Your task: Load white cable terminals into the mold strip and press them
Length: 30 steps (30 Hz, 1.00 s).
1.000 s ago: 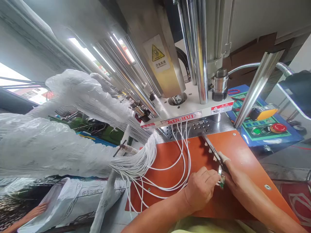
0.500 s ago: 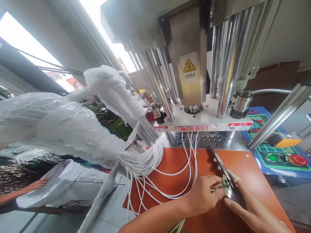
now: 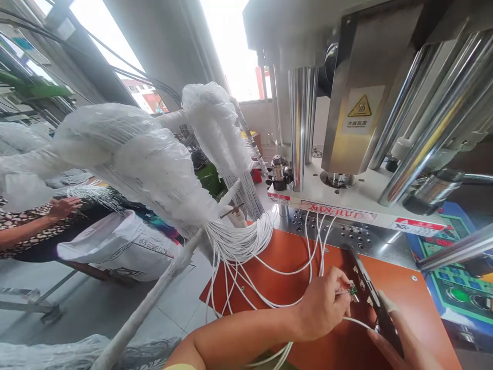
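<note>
Small green connector [image 3: 353,292], head view: above orange surface [image 3: 410,303], beside dark bar [image 3: 371,289]. Left hand [image 3: 321,306] pinches it between closed fingertips, apparently for fine control; right hand [image 3: 402,331], half-curled, grips bar's near end, likely steadying it. Connector shows silvery metal; finer detail too small.

Small green part [image 3: 353,292]: partly covered by left hand [image 3: 323,306], detail too small to read. Dark bar [image 3: 373,295]: lower portion obscured by right hand [image 3: 398,334]. White cables [image 3: 319,231]: ends under press plate [image 3: 370,205] concealed. Control box [image 3: 452,321]: cut off by right edge
</note>
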Each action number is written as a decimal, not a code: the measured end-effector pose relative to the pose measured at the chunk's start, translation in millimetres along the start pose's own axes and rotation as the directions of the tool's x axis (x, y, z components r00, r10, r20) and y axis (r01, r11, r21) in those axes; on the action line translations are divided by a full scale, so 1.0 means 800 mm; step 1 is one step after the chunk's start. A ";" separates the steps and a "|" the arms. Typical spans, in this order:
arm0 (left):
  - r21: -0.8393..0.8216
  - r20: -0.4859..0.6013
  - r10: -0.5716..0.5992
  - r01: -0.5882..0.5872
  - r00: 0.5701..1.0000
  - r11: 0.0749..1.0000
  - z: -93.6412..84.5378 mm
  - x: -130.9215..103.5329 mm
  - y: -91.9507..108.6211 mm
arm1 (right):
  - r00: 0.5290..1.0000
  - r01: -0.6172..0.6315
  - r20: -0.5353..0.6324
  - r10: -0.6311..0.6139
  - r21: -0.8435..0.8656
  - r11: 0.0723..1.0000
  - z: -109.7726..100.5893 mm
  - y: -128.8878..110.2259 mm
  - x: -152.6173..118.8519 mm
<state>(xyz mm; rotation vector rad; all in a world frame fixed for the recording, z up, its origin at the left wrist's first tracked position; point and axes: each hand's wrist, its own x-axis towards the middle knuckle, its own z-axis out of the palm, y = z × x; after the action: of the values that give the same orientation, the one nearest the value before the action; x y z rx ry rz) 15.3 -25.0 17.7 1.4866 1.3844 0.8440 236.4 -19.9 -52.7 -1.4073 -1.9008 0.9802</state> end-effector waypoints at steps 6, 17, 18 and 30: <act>0.255 0.061 0.239 -0.247 0.969 0.935 0.007 0.000 -0.015 | 0.993 -0.015 0.116 0.012 0.027 1.000 -0.005 -0.008 0.000; 0.418 0.180 0.393 -0.432 0.902 0.799 0.011 0.014 -0.032 | 0.996 -0.062 0.069 0.060 0.022 0.998 -0.001 -0.023 -0.007; 0.405 0.173 0.391 -0.427 0.904 0.808 0.011 0.014 -0.033 | 0.993 -0.071 0.093 0.069 0.015 0.997 -0.002 -0.023 -0.007; 0.361 0.190 0.345 -0.392 0.919 0.846 0.008 0.010 -0.031 | 0.998 -0.025 0.063 0.027 -0.030 0.999 -0.007 -0.039 -0.004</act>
<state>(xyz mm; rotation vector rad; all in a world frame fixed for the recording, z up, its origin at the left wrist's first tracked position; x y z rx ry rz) 13.3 -18.9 -8.1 2.1332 1.2420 0.7158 225.0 -27.3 -23.5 -1.4371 -1.9545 1.0242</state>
